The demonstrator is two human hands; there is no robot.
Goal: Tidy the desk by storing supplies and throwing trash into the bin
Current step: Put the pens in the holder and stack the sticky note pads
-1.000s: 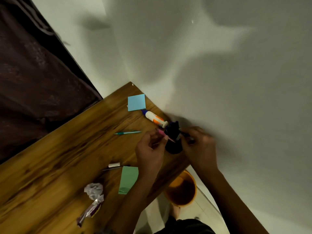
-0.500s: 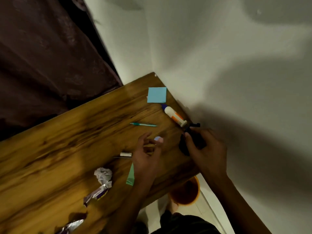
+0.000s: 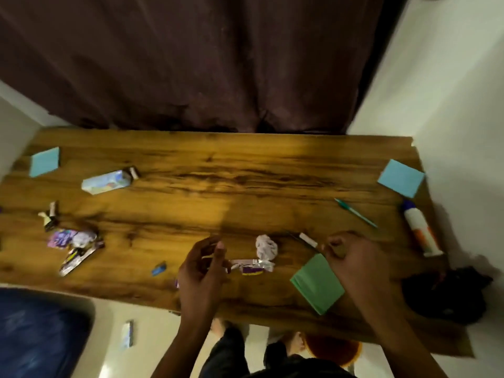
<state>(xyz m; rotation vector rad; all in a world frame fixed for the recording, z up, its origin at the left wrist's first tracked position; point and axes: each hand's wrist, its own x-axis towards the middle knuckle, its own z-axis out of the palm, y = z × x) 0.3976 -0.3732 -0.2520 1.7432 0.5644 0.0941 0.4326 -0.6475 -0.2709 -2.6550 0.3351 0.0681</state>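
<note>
Wood-grain brown is the surface under both hands. We find the left hand [image 3: 201,268] above the near edge of the counter [image 3: 245,186], fingers curled and pinched on something small and pale; blur prevents us from naming it. The right hand [image 3: 351,263] hovers over the near right part, fingers bent inward; we cannot tell whether it grips anything.

Between the hands we count one crumpled paper ball [image 3: 266,247] and, just in front of it, one flattened foil wrapper [image 3: 252,266]. Under the right hand's edge lies one green note pad [image 3: 316,283]. Just beyond that hand lies one short white-tipped stick [image 3: 307,239], kind unclear.

Farther right we count one teal pen [image 3: 356,213], one glue bottle [image 3: 421,231] lying on its side, and one black holder [image 3: 447,296] at the near right corner. Blue note pads number two: one at the far right [image 3: 401,178], one at the far left [image 3: 44,161].

On the left we count one small carton [image 3: 109,181] lying flat, one small wrapper scrap [image 3: 50,216], a cluster of purple wrappers [image 3: 75,244] we cannot count apart, and one small blue scrap [image 3: 159,268].

Below the near edge one orange bin [image 3: 332,350] stands on the floor, partly hidden by the counter.
</note>
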